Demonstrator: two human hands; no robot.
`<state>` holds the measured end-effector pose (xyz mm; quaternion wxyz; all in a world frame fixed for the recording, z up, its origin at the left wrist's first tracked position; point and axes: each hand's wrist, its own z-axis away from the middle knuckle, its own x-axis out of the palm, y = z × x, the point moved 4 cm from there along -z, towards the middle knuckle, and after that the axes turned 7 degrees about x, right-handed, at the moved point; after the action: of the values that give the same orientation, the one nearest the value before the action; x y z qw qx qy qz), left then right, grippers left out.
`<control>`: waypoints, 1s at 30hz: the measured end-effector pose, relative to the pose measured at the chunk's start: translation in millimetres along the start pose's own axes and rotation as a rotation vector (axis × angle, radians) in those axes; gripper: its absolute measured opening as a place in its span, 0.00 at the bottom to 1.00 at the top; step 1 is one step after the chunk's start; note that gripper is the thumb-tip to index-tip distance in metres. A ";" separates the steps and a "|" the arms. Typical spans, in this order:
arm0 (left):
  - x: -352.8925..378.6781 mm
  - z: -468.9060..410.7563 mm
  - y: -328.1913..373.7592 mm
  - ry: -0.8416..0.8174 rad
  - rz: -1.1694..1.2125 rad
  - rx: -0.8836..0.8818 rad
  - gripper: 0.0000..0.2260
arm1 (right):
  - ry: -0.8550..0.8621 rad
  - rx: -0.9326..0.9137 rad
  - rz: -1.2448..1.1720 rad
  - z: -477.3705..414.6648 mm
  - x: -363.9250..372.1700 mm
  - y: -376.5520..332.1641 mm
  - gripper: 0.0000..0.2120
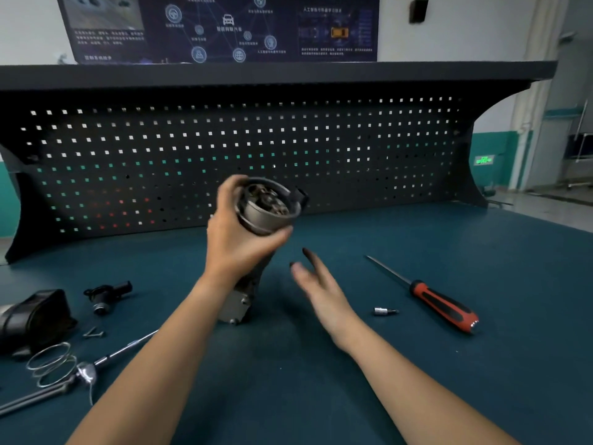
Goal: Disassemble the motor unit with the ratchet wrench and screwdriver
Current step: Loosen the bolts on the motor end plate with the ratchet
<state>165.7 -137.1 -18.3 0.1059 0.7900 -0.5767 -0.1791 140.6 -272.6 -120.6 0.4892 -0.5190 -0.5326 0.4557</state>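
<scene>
Left hand (237, 239) grips the round upper housing of the motor unit (268, 205), open end tilted toward the camera and lower end down by the blue bench (449, 380). Right hand (316, 284) hovers at the unit's 4 o'clock, holding nothing, its fingers loose and dark-tipped. At 3 o'clock lies the screwdriver (442, 305), with a small socket bit (383, 311) beside it. At 8 o'clock lies the ratchet wrench (112, 356), beside a wire spring (53, 364).

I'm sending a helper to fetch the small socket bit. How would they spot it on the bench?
Look at the blue bench top, right of the open right hand. Beside the red-and-black screwdriver lies the socket bit: a short, shiny silver stub with no handle.
</scene>
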 end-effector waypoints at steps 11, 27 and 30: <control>8.8 -1.8 -22.9 0.273 0.302 -0.353 0.30 | -0.040 -0.098 0.447 10.6 11.7 4.5 0.46; -3.1 50.7 -102.3 0.632 0.476 -1.156 0.36 | 0.288 -0.344 0.524 -10.9 4.8 -10.9 0.19; 3.5 33.9 -100.2 0.528 0.511 -1.065 0.33 | 0.258 -0.139 0.433 -12.4 -11.5 2.0 0.27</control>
<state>240.4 -107.8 -87.3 0.6608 0.4846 -0.5336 -0.2096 153.0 -284.4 -121.9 0.4073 -0.7070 -0.3724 0.4423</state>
